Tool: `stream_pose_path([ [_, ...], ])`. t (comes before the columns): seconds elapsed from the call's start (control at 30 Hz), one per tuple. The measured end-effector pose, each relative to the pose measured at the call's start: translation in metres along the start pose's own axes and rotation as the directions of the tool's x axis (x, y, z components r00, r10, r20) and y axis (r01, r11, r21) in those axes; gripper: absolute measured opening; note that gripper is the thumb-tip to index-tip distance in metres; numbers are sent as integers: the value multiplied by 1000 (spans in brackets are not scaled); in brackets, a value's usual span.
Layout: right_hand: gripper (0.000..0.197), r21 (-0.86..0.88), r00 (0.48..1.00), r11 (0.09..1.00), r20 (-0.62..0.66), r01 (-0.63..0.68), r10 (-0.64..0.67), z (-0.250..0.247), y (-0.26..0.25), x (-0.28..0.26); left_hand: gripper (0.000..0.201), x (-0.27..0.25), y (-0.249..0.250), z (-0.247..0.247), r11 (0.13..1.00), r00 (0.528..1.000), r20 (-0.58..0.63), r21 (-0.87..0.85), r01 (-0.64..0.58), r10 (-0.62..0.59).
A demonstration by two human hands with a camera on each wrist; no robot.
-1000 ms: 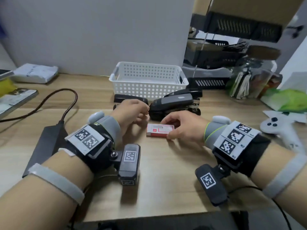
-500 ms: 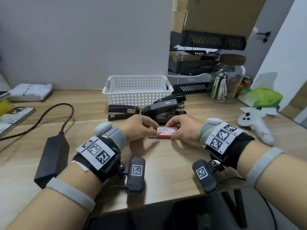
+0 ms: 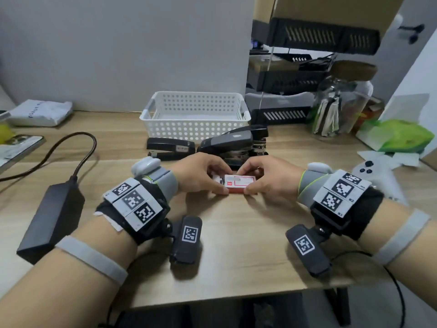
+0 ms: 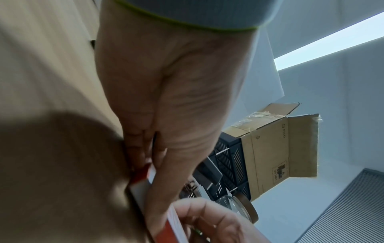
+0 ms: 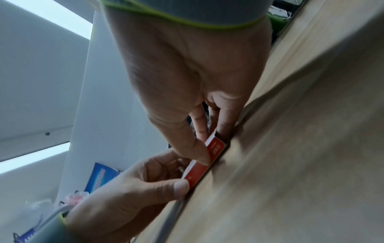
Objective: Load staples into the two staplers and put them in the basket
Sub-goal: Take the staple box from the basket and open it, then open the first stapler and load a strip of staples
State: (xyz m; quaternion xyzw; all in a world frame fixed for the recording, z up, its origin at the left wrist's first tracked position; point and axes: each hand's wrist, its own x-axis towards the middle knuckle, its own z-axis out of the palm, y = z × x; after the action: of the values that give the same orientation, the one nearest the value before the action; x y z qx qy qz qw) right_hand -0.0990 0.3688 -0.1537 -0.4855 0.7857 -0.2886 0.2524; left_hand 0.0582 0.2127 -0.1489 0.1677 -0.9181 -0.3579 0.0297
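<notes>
Red and white, the little staple box [image 3: 237,184] lies flat on the wooden desk [image 3: 236,233], right in the middle. Both hands are on it. The left hand [image 3: 201,176] pinches its end at 9 o'clock, thumb on the near edge and fingers on the far edge. The right hand [image 3: 267,178] pinches the end at 3 o'clock the same way. A white bit seems to stick out at the left end, so I think the inner tray is being slid open. This looks like the first step: getting the staples out. Just past the box, at 12 o'clock, sit the two staplers, the small black stapler [image 3: 171,149] on the left and the big grey stapler [image 3: 234,144] beside it. I can't tell if they are loaded. The white basket [image 3: 196,129] stands behind them with neither stapler in it. Next, one hand should hold the sleeve firm while the other pulls the tray out slowly, so the staples don't spill.
</notes>
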Motion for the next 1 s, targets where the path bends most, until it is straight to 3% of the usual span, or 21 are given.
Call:
stream_pose_path([
  [0.37, 38, 129, 992, 991, 112, 37, -51, -12, 17, 9, 49, 36, -23, -20, 981, 959, 264, -186, -54, 103],
  [0.6, 42, 148, 991, 989, 131, 7, -27, -9, 12, 0, 44, 18, -38, -37, 993, 951, 289, -79, -86, 105],
  [0.67, 37, 182, 999, 983, 36, 1, -8, -9, 7, -4, 43, 10, -43, -41, 983, 954, 262, -149, -106, 143],
  [0.73, 30, 237, 988, 971, -157, 26, 12, -11, 4, -2, 34, 6, -48, -42, 953, 970, 167, -276, -124, 175],
  [0.83, 41, 320, 894, 944, -441, 77, 76, -15, -11, 1, 26, 1, -55, -40, 824, 986, -31, -545, -155, 164],
  [0.93, 49, 226, 886, 974, -455, 20, 87, -16, -22, 14, 20, 3, -60, -36, 661, 986, -132, -732, -163, 97],
  [1.0, 43, 126, 896, 992, -439, -13, 68, -16, -26, 23, 19, 6, -64, -33, 602, 985, -168, -782, -164, 50],
])
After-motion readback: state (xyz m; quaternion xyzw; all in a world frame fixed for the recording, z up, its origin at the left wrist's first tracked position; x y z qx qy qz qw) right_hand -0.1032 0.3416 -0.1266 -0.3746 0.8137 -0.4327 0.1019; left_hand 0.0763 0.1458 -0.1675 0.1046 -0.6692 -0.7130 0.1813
